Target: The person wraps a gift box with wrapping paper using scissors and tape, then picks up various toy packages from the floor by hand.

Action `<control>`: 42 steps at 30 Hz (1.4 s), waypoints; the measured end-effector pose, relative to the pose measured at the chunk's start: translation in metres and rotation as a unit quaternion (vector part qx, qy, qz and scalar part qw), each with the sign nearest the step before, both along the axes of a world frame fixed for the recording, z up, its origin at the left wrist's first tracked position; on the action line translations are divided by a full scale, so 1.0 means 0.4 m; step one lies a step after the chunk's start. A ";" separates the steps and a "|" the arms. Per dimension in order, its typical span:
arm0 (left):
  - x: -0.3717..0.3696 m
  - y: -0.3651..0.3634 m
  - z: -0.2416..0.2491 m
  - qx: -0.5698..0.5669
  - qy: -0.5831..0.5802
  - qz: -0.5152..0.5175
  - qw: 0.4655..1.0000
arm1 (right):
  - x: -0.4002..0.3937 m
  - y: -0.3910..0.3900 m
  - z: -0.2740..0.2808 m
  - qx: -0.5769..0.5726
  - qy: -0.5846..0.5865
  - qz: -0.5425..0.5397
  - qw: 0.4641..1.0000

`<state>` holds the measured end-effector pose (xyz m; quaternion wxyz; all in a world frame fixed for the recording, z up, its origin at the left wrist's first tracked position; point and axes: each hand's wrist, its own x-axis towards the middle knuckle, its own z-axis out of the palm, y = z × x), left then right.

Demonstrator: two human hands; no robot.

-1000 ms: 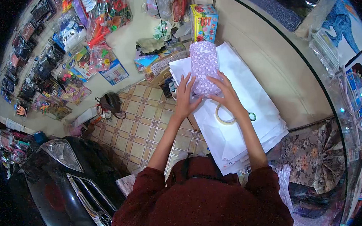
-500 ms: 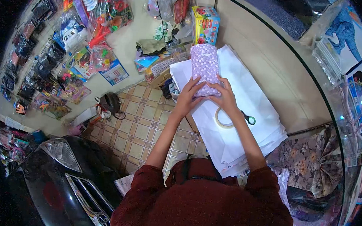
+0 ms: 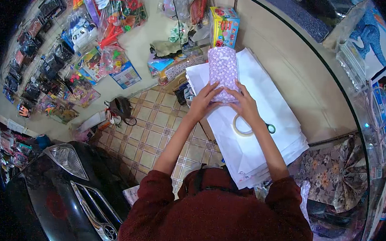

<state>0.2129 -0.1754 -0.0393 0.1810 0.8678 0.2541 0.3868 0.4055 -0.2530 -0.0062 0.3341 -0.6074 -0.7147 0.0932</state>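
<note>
A package wrapped in lilac paper with small white flowers (image 3: pixel 223 69) lies on a stack of large white paper sheets (image 3: pixel 267 92). My left hand (image 3: pixel 204 103) grips the near left corner of the package, its fingers on top and the thumb along the near end. On the near right corner, my right hand (image 3: pixel 246 105) holds it the same way, with both thumbs almost meeting. Under my right forearm, partly covered, are a roll of tape (image 3: pixel 240 132) and scissors with a dark green handle loop (image 3: pixel 271 128); their blades are hidden.
A colourful toy box (image 3: pixel 224 27) stands against the wall beyond the package. Bagged goods (image 3: pixel 115 25) hang on the left wall. At lower left sits a large black toy car (image 3: pixel 43 191). A curved glass edge (image 3: pixel 337 80) borders the right side, near floral cloth (image 3: pixel 331 168).
The whole view has shifted slightly, so things appear a little further right. Both hands stay on the near end of the package, with little visible movement.
</note>
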 end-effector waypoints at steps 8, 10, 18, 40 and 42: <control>-0.022 0.038 0.018 -0.011 0.014 -0.094 0.995 | 0.035 0.009 -0.004 -0.016 0.069 0.086 0.994; -0.029 0.041 0.026 -0.024 0.016 -0.120 0.992 | 0.040 0.009 -0.005 -0.023 0.092 0.102 0.990; -0.049 0.036 0.047 -0.062 0.055 -0.169 0.982 | 0.051 0.005 -0.009 -0.046 0.109 0.144 0.982; 0.012 -0.042 0.084 -0.182 -0.254 -0.063 0.948 | -0.045 -0.034 0.078 0.098 0.232 0.056 0.966; 0.003 -0.061 0.125 -0.203 -0.227 -0.108 0.946 | -0.064 -0.050 0.096 0.149 0.183 0.045 0.971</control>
